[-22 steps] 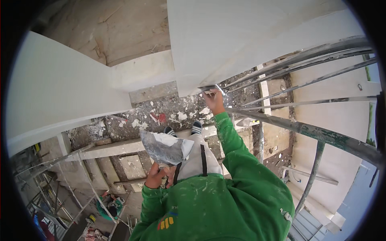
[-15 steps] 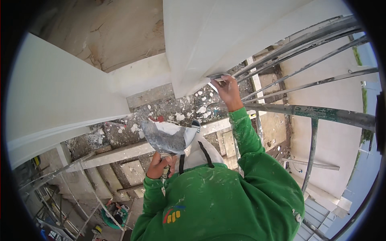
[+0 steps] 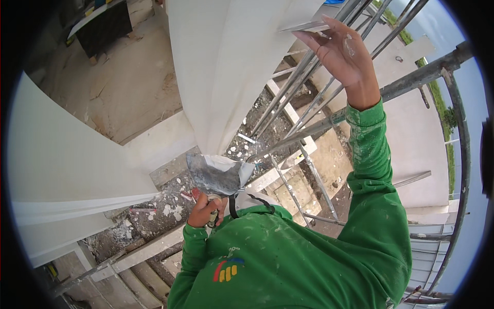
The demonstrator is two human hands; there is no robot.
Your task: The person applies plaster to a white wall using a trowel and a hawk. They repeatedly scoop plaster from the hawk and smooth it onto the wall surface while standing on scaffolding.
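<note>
My left hand (image 3: 204,210) is closed round the handle of a grey metal plastering hawk (image 3: 212,179), held in front of my chest. White plaster (image 3: 222,162) lies along its far edge. My right hand (image 3: 346,55), arm stretched up and to the right, grips a thin flat metal scraper blade (image 3: 305,27). The blade's edge meets or nearly meets the side of a tall white column (image 3: 221,62); contact cannot be made out for certain. Part of the blade is hidden by my fingers.
Metal scaffold tubes (image 3: 401,85) run close by my right arm, with a curved rail (image 3: 459,170) farther right. A white wall (image 3: 77,149) stands at left. Far below lies ground strewn with white plaster bits (image 3: 172,211) and a concrete beam (image 3: 149,248).
My right hand has moved up along the column and to the right with the blade. The view has shifted; my left hand still holds the hawk in front of my chest.
</note>
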